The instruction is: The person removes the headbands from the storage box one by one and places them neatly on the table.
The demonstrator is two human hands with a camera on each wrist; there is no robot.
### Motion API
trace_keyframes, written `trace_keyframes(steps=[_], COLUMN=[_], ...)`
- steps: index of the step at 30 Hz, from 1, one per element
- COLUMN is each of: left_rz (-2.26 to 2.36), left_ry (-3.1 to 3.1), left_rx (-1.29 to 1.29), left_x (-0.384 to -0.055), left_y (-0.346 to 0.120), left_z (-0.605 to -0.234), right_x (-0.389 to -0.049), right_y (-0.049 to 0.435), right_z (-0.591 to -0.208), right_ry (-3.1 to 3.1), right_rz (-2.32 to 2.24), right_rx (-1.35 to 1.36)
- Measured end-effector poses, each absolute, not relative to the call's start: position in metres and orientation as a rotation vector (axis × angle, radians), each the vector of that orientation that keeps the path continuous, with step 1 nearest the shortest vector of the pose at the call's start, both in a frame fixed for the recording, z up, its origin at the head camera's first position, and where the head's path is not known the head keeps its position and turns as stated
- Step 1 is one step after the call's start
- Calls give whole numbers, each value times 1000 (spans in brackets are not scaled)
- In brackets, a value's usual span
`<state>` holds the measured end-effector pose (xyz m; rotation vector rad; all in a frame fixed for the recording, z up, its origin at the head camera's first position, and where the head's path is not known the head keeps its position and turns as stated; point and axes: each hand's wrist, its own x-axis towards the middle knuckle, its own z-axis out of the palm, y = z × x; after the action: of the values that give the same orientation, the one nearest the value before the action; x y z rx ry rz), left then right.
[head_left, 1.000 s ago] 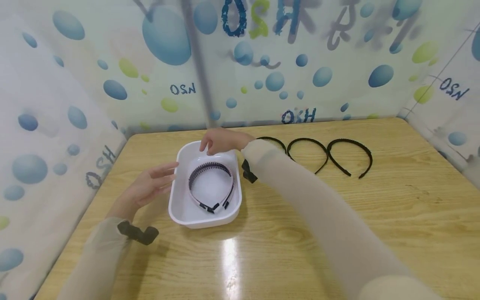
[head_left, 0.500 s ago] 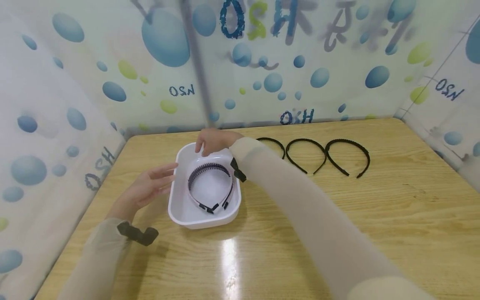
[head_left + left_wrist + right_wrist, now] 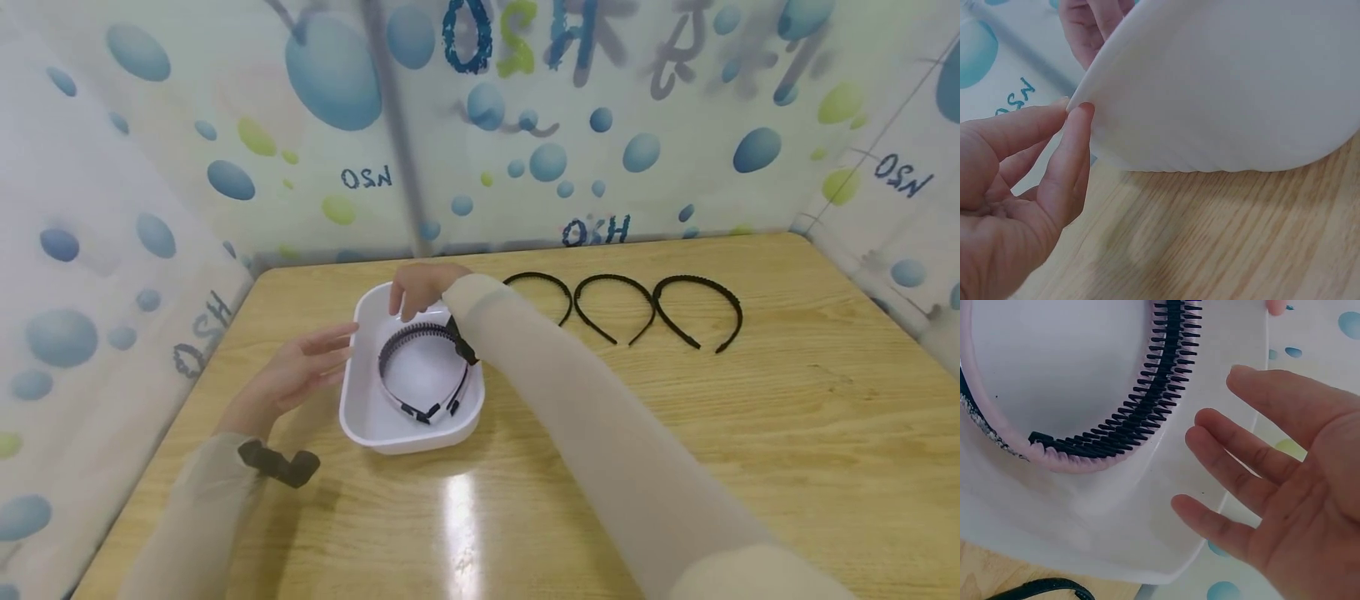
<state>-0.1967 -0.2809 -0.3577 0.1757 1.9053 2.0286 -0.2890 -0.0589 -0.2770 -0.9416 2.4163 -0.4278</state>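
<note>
A white plastic basin (image 3: 367, 433) stands on the wooden table, holding a pink headband (image 3: 1072, 464) and a black toothed headband (image 3: 1160, 387) laid together. Part of a further dark headband, speckled with silver (image 3: 988, 428), shows beside them. My left hand (image 3: 296, 371) is at the basin's left side, its thumb and fingertips at the rim in the left wrist view. Over the far end of the basin, my right hand (image 3: 422, 287) holds nothing; its fingers are spread and slightly bent in the right wrist view (image 3: 1279, 462).
Several black headbands lie in a row to the right of the basin: one partly behind the right sleeve (image 3: 558, 287), a middle one (image 3: 641, 292) and a right one (image 3: 716, 289). A patterned curtain (image 3: 555, 200) stands along the table's back edge.
My right hand has shifted slightly left and lower over the basin's far end, its wrist strap now overlapping the right rim. The left hand and the headbands have stayed in place.
</note>
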Motion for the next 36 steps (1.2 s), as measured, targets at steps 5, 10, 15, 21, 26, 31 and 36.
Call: trace_keyframes(steps=[5,10,15,21,26,31,36], left_rz=[2000,1982,1985,2009,2022,2006,2012], left_ry=[1948,1974,1973,1950,1937,1960,1956], left_rx=[156,137,140,147,150,156,166], left_x=[-198,-199,-201,-202,-202,-202,-202], left_y=[-280,-280,-281,-282,-283,-283,-284], left_z=[-357,-358,-360,-360,-360,-360,-360], right_x=[-290,-291,-292,-292,-294,-295,-295], right_y=[-61,-63,-65,-66,-67,-67,-68], right_z=[-282,-286,-289,-291,-294,-297,-298], right_ry=[2408,2389,2392,2418,2433,2454,2467], right_rz=[-400,-384,-357,-322,-331,-356,-358], right_rx=[-849,-838,-846,-846,-839,-836,-852])
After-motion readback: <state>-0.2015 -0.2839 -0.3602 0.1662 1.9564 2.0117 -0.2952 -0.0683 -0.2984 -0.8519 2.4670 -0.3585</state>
